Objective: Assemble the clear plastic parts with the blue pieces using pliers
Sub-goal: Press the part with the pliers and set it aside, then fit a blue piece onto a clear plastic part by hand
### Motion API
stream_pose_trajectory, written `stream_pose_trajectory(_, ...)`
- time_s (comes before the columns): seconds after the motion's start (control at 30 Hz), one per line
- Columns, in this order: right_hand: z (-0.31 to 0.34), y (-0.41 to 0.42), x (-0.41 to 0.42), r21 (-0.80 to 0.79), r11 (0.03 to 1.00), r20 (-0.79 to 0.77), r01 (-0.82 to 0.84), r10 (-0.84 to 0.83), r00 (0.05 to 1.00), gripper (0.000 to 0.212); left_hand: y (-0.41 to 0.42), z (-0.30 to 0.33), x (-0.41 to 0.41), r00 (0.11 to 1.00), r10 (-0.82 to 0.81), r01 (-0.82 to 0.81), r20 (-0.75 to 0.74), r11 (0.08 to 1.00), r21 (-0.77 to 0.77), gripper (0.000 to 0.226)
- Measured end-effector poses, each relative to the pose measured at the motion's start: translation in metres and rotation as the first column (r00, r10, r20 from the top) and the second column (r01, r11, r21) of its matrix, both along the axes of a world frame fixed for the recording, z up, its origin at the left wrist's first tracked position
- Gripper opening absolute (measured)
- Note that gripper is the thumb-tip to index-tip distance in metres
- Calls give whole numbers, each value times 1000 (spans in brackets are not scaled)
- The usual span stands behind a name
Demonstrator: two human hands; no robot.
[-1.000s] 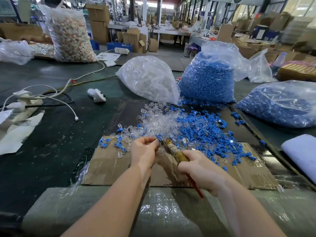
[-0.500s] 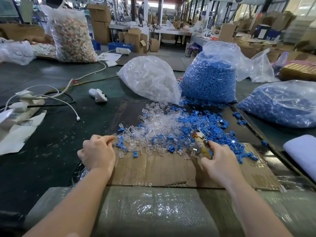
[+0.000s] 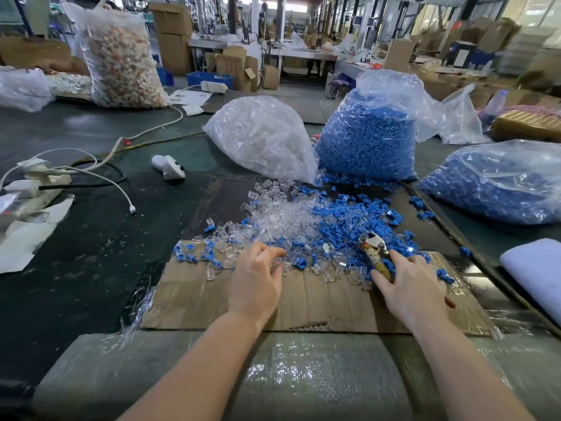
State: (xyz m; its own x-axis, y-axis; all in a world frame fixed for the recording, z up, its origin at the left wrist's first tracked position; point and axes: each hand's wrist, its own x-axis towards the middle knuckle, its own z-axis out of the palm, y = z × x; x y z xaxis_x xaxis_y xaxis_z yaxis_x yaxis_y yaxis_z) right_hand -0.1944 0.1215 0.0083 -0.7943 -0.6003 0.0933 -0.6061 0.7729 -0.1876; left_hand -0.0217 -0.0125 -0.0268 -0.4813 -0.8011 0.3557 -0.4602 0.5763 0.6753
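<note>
Watching feed from afar, left to right. Flattened brown cardboard sheet [image 3: 188,299] lower centre, guess it's there to catch loose bits. Left hand [image 3: 256,279] mid-frame, fingers curled into small clear plastic parts [image 3: 273,220], can't tell if one's pinched. Small blue plastic pieces [image 3: 343,218] heaped just right of them, both within reach. Right hand [image 3: 413,287] wraps yellow-handled pliers [image 3: 372,250], nose aimed into blue heap.

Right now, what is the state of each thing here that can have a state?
Left hand: fingers curled, reaching into clear parts.
Right hand: holds pliers, jaws closed, lying in the pile.
Clear bag: lying, mouth spilling.
Blue bag: upright, open.
Blue pieces: loose on cardboard.
Cable: plug end loose.
</note>
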Motion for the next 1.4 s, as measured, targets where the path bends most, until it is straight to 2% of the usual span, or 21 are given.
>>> stream_pose_trajectory(0.13, -3, 0, -1, 26, 1000, -1, 2, -2, 1000, 60, 5, -6, -5, 1000, -28, 28, 2, 998, 48, 30)
stream_pose_trajectory(0.3, -3, -3, 3, 22, 1000, -16, -3, 3, 1000, 55, 6, -5, -2, 999, -15, 17, -37, 999, 51, 14)
stream_pose_trajectory(0.43, -4, -10, 10, -125, 990, -98, -66, 54, 994, 41, 7, -6, 0, 997, -23, 27, -67, 999, 47, 13)
stream_pose_trajectory(0.53, -4, -19, 15, -209, 967, -174, -146, 110, 979, 26, 8, -6, 1, 997, -36, 38, -66, 999, 37, 20)
stream_pose_trajectory(0.83, -5, -43, 21, 3, 994, -182, -107, 106, 978, 23, 9, -5, 3, 993, -109, 111, -46, 992, 55, 32)
stream_pose_trajectory(0.97, -8, -47, 25, -69, 989, -197, -128, 112, 974, 23, 9, -6, 3, 993, -116, 117, -34, 991, 63, 36)
stream_pose_trajectory(1.13, -10, -55, 42, -213, 922, -217, -324, 279, 936, 13, 8, -7, 4, 995, -97, 99, -35, 993, 57, 29)
stream_pose_trajectory(1.23, -13, -62, 52, -219, 900, -212, -378, 335, 918, 11, 7, -7, 3, 997, -66, 68, -50, 996, 55, 28)
stream_pose_trajectory(1.4, -23, -69, 61, -163, 913, -239, -374, 331, 913, 14, 7, -8, 4, 996, 25, -22, -80, 999, 44, 35)
